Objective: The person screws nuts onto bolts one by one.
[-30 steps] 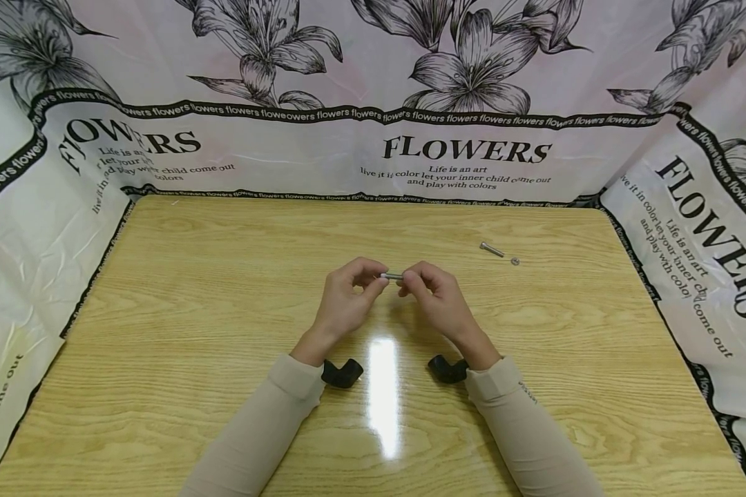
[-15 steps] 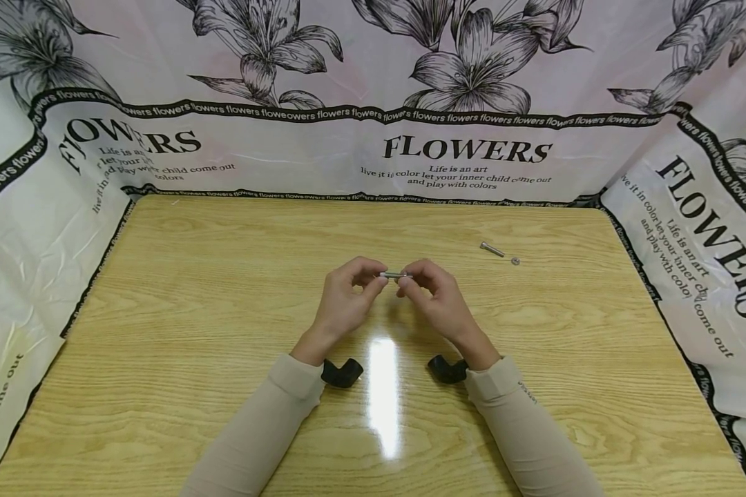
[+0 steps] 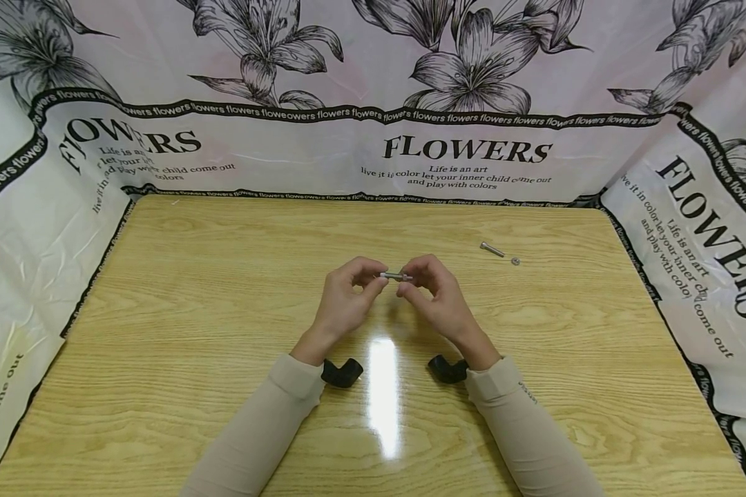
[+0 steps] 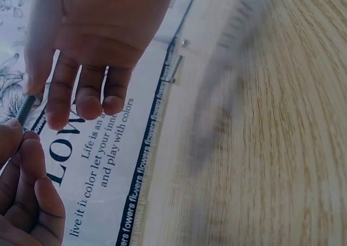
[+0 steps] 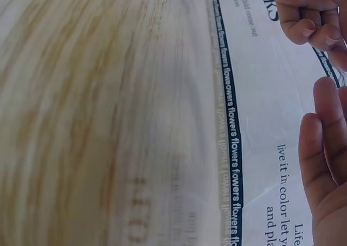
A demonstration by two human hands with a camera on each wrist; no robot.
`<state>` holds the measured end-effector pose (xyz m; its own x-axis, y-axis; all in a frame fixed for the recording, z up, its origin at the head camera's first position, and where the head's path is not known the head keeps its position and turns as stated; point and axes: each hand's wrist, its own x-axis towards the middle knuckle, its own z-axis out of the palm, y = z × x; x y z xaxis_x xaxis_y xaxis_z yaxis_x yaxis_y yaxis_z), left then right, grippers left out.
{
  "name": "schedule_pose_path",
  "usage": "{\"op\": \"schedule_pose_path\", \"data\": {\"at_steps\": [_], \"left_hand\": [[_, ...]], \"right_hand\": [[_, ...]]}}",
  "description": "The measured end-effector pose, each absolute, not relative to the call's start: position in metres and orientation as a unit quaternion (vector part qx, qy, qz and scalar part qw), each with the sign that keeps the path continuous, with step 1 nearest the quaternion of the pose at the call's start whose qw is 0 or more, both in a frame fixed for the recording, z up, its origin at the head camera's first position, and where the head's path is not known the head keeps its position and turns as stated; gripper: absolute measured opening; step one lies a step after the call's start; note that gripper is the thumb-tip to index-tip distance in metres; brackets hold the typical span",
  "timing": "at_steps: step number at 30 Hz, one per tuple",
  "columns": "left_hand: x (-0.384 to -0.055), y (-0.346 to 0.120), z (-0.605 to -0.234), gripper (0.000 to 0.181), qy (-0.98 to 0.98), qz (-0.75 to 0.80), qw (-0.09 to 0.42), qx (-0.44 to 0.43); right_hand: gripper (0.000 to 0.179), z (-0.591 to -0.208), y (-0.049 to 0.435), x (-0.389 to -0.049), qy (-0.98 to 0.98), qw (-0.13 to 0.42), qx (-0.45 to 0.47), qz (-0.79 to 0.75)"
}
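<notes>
A silver bolt (image 3: 392, 276) is held level above the table, thumb and index finger of my left hand (image 3: 343, 295) pinching its left end. A small nut (image 3: 404, 277) sits around the shank near the right end. My right hand (image 3: 436, 298) has its thumb and index finger curled about this nut, thumb below and finger above. In the left wrist view, the bolt's threads (image 4: 25, 107) show between both hands' fingertips, with the right hand's other fingers hanging loosely. The right wrist view shows fingers of both hands, but not the bolt.
A second bolt (image 3: 492, 249) lies at the back right of the wooden table (image 3: 193, 297), with a loose nut (image 3: 515, 261) beside its tip. Floral printed sheeting (image 3: 311, 159) surrounds the back and sides. Black camera mounts (image 3: 342, 373) sit at both wrists.
My right thumb and index finger have spread apart, the finger moving up, uncovering the nut and bolt end. My left hand has stayed put with the bolt.
</notes>
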<state>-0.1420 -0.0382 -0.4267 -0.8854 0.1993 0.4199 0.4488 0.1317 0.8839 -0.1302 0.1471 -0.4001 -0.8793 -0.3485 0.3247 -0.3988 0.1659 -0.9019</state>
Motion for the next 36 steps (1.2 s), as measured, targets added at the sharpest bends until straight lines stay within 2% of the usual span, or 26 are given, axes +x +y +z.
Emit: {"op": "schedule_pose_path", "data": {"at_steps": [3,7,12,16,21,25,29,33,36], "left_hand": [[-0.1420,-0.0382,-0.4268,0.010,-0.746,-0.622,0.098,-0.219],[-0.1419,-0.0380,-0.4267,0.011,-0.746,-0.622,0.096,-0.220],[-0.1418,-0.0382,-0.4258,0.010,-0.744,-0.624,0.096,-0.217],[-0.1418,-0.0384,-0.4260,0.011,-0.743,-0.626,0.094,-0.216],[-0.1417,-0.0383,-0.4263,0.011,-0.745,-0.625,0.093,-0.215],[-0.1419,-0.0385,-0.4270,0.011,-0.745,-0.625,0.095,-0.215],[-0.1421,-0.0389,-0.4265,0.011,-0.744,-0.625,0.097,-0.214],[-0.1421,-0.0393,-0.4261,0.010,-0.744,-0.626,0.097,-0.212],[-0.1418,-0.0395,-0.4260,0.010,-0.744,-0.628,0.094,-0.210]], "right_hand": [[0.006,-0.4010,0.1469,-0.1305,-0.767,0.022,0.242,0.594],[0.017,-0.4018,0.1472,-0.1307,-0.777,0.023,0.227,0.587],[0.011,-0.4013,0.1481,-0.1303,-0.774,0.018,0.221,0.593],[0.023,-0.4012,0.1481,-0.1304,-0.765,0.021,0.236,0.599],[0.006,-0.4010,0.1471,-0.1300,-0.765,0.024,0.247,0.594],[0.014,-0.4005,0.1463,-0.1298,-0.777,0.023,0.233,0.584],[0.012,-0.4002,0.1468,-0.1304,-0.771,0.019,0.232,0.593],[0.025,-0.4003,0.1471,-0.1306,-0.761,0.022,0.240,0.602],[0.024,-0.4014,0.1470,-0.1309,-0.757,0.026,0.252,0.602]]}}
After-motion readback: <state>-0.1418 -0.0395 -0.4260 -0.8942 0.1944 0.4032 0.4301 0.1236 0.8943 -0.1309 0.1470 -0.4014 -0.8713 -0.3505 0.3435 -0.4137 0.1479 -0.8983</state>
